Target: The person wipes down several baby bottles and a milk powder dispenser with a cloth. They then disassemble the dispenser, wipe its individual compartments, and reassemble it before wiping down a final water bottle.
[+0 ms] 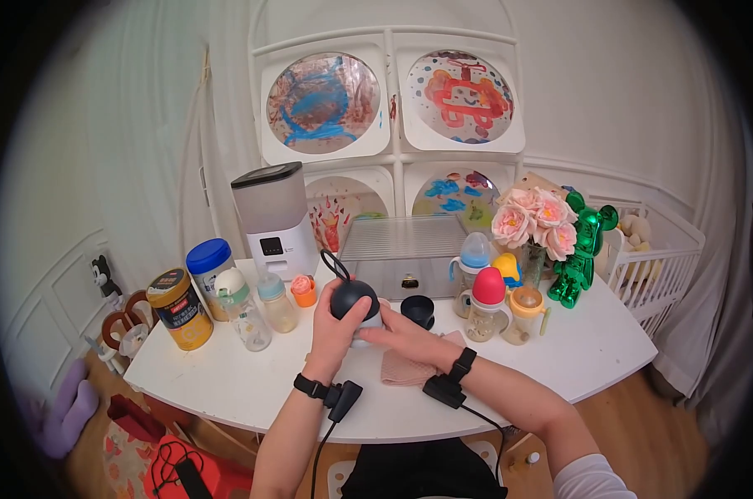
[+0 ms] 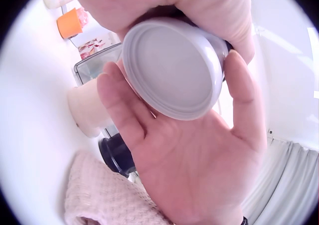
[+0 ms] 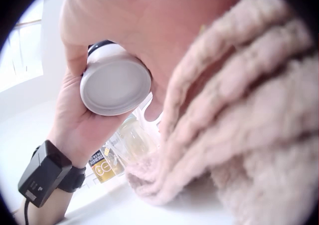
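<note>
Both hands hold up a small bottle with a dark domed lid (image 1: 354, 298), a loop strap on top and a pale body. My left hand (image 1: 333, 333) grips it around the lid, thumb across the front. From the other side my right hand (image 1: 405, 337) holds the pale lower body, thumb and fingers on opposite sides. The bottle's round, light grey base (image 2: 172, 70) faces the left wrist camera, tilted. Just behind the right hand, a dark cup (image 1: 418, 311) stands on the table. A pink waffle cloth (image 1: 399, 368) lies below the right hand.
Left on the white table (image 1: 251, 391) stand a yellow tin (image 1: 181, 312), a blue-lidded jar (image 1: 210, 262), baby bottles (image 1: 245, 312) and an orange pot (image 1: 303, 291). A white dispenser (image 1: 275, 220) and a clear-fronted box (image 1: 405, 249) are behind; more bottles (image 1: 486, 312), flowers (image 1: 534, 220) and a green bear figure (image 1: 584, 249) stand right.
</note>
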`<action>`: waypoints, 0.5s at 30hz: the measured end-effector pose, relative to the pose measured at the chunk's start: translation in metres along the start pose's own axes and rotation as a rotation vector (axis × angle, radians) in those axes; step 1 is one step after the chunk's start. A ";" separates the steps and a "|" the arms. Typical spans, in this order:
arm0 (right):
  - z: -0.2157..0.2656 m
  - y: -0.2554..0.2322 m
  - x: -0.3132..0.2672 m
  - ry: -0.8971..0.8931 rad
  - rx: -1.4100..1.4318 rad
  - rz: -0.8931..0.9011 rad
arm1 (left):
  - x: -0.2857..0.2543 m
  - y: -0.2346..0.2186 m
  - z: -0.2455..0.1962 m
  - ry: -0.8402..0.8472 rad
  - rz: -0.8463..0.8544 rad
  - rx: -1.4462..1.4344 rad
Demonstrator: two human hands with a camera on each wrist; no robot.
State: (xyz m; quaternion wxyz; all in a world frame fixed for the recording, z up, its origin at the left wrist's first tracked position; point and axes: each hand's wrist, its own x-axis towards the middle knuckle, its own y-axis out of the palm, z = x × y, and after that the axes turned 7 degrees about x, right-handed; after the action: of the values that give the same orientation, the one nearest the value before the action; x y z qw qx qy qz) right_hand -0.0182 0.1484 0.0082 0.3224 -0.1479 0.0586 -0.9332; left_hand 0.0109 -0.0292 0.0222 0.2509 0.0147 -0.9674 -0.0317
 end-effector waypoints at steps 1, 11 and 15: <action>0.003 -0.001 -0.001 0.001 -0.001 0.000 | 0.001 -0.001 0.001 0.010 0.006 0.013; 0.009 0.015 -0.002 -0.100 -0.208 -0.194 | -0.002 0.000 -0.011 -0.033 -0.034 0.008; -0.009 0.013 0.001 -0.228 -0.342 -0.245 | 0.002 -0.003 -0.002 -0.044 -0.039 -0.213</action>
State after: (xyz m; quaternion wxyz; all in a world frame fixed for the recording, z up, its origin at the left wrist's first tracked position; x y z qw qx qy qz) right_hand -0.0144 0.1374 -0.0029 0.1813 -0.3106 0.1608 -0.9191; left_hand 0.0107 -0.0325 0.0248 0.2291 0.0060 -0.9633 -0.1393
